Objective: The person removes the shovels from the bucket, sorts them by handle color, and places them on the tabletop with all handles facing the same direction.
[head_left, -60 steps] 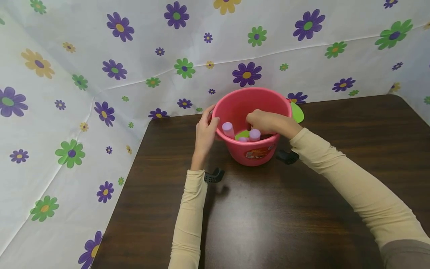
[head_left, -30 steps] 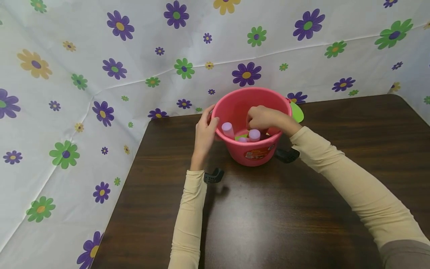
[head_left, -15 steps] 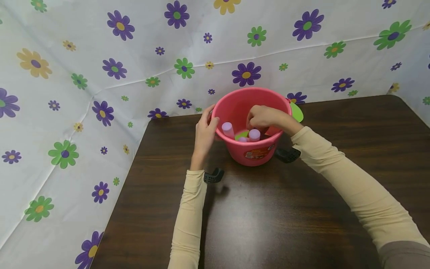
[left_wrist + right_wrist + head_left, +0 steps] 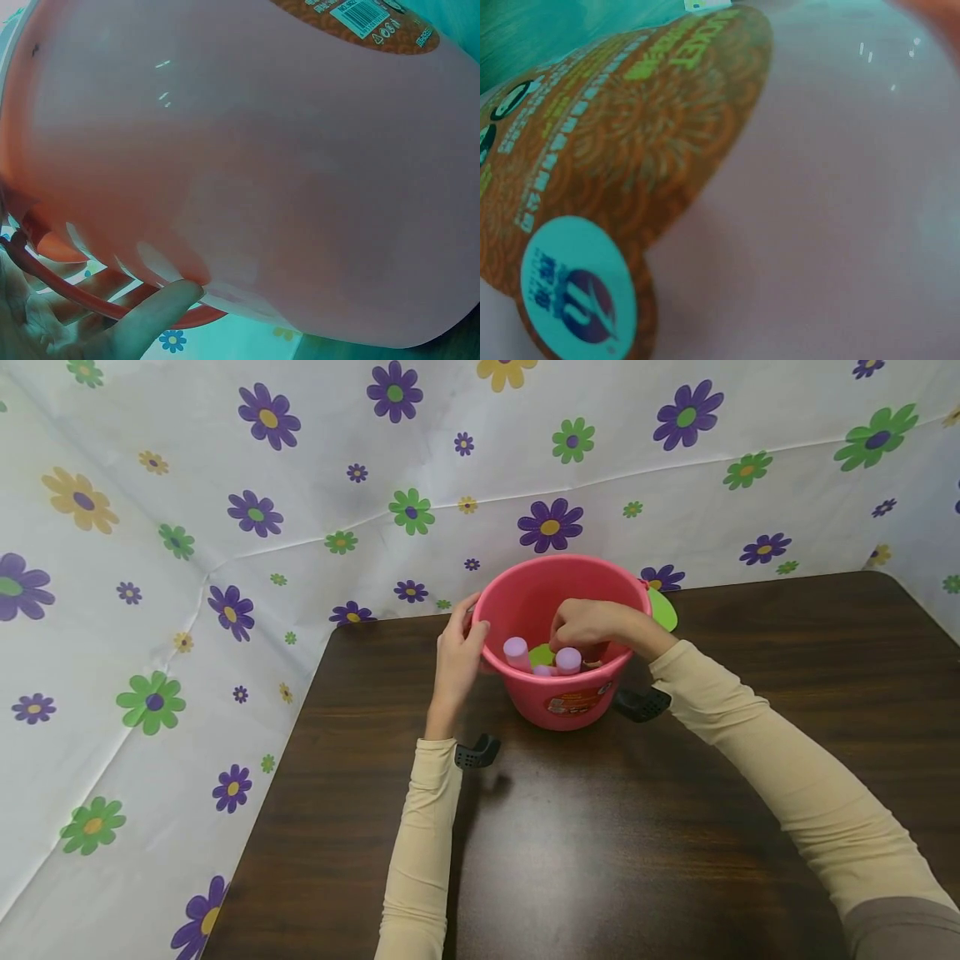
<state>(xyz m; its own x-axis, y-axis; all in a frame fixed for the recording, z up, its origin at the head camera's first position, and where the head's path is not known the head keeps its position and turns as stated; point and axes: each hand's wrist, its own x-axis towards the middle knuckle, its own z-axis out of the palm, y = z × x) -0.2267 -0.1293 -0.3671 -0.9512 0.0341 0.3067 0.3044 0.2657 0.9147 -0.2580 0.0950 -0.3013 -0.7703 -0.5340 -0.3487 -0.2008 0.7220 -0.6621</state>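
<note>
A pink bucket (image 4: 525,697) stands on the table near the back wall. On its left side, my left hand (image 4: 459,652) holds the rim. In the left wrist view the thumb (image 4: 161,311) lies against the bucket's side, and the bucket's handle (image 4: 79,298) passes in front of the palm. My right hand (image 4: 588,622) reaches down inside with bent fingers; the fingertips are hidden, so what they touch is unclear. Around it lie a lilac cylinder (image 4: 516,652), a second lilac cylinder (image 4: 568,660) and a green piece (image 4: 540,654).
A dark wooden table (image 4: 585,835) carries the bucket. A flower-print sheet (image 4: 315,468) hangs behind and at the left. A light green flat shape (image 4: 662,610) shows behind the bucket's right rim. An orange label (image 4: 652,127) fills much of the right wrist view.
The left lilac cylinder has shifted slightly right, and the green piece shows differently. A red piece by my right wrist half a second ago is out of sight. My left hand stays put.
</note>
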